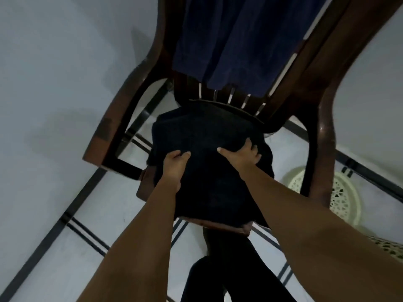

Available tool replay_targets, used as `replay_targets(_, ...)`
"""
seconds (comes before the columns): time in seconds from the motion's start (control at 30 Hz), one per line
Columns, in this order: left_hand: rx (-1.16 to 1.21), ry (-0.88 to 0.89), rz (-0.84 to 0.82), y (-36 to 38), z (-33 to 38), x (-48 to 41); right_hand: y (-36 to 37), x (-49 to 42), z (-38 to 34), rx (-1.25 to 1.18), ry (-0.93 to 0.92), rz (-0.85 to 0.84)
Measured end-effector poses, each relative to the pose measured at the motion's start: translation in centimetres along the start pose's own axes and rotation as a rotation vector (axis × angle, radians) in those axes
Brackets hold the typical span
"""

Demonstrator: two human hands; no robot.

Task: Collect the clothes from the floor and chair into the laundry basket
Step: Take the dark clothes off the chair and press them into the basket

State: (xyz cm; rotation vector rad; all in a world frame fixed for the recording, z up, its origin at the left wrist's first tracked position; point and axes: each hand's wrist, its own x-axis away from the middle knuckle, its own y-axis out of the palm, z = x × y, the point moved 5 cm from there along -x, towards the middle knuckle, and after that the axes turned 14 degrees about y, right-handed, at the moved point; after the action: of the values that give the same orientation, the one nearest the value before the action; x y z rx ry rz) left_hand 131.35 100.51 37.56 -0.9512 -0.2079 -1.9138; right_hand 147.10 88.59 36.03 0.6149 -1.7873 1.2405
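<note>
A black garment lies bunched on the seat of a dark brown plastic armchair. My left hand grips its left side, and my right hand clutches a fold on its right side. A dark blue cloth hangs over the chair's backrest. The cream perforated laundry basket stands on the floor to the right, partly hidden behind the chair's right armrest and my right forearm.
The chair stands against a pale wall. White floor tiles with dark stripe lines surround it. My legs in black trousers show at the bottom of the view.
</note>
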Motion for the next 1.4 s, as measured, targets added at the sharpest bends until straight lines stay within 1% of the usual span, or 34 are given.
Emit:
replay_targets(0.1, 0.006, -0.04, 0.0, 0.9, -0.5, -3.5, 0.6, -3.5, -1.3, 0.183, 0.036, 0.043)
replay_targets(0.17, -0.015, -0.065, 0.034, 0.7, -1.3, -4.8, 2.0, -5.0, -2.2, 0.337, -0.015, 0.038)
replay_targets(0.27, -0.053, -0.091, 0.085, 0.3, -2.3, -6.5, 4.8, -6.3, -3.4, 0.5, -0.076, 0.003)
replay_targets(0.33, -0.068, -0.111, 0.073, 0.2, -2.5, -7.2, 6.2, -6.6, -4.0, 0.62, -0.123, 0.072)
replay_targets(0.4, -0.088, -0.13, 0.032, 0.3, -2.6, -7.5, 6.5, -7.0, -4.3, 0.682, -0.179, 0.163)
replay_targets(0.43, -0.098, -0.137, 0.006, 0.5, -2.5, -7.5, 6.4, -7.1, -4.4, 0.689, -0.193, 0.166)
replay_targets(0.5, -0.106, -0.132, -0.042, 0.9, -1.7, -6.8, 5.9, -7.1, -4.4, 0.673, -0.183, 0.102)
replay_targets(0.6, -0.123, -0.098, -0.08, 1.2, 0.4, -5.4, 4.6, -5.4, -4.3, 0.553, -0.148, 0.021)
replay_targets(0.73, -0.12, 0.013, -0.105, 1.2, 4.7, -2.9, 1.2, -1.1, -4.1, 0.314, -0.13, -0.085)
replay_targets(0.87, -0.093, 0.099, -0.161, 1.3, 9.8, 0.3, -3.7, 5.0, -5.5, -0.05, -0.184, -0.187)
replay_targets(1.0, -0.046, 0.205, -0.207, 1.8, 14.5, 2.3, -8.6, 11.0, -6.7, -0.29, -0.201, -0.261)
replay_targets(1.1, -0.047, 0.26, -0.298, 2.5, 17.9, 3.2, -11.8, 14.6, -7.1, -0.409, -0.188, -0.238)
replay_targets(1.2, -0.058, 0.329, -0.357, 3.5, 21.2, 2.7, -14.3, 16.5, -6.8, -0.441, -0.149, -0.194)
replay_targets(1.3, -0.062, 0.474, -0.344, 4.5, 26.0, 2.3, -16.7, 17.9, -6.1, -0.498, -0.128, -0.083)
replay_targets(1.4, -0.235, 0.616, -0.31, 6.3, 30.3, 1.4, -18.6, 18.5, -4.9, -0.584, -0.106, 0.048)
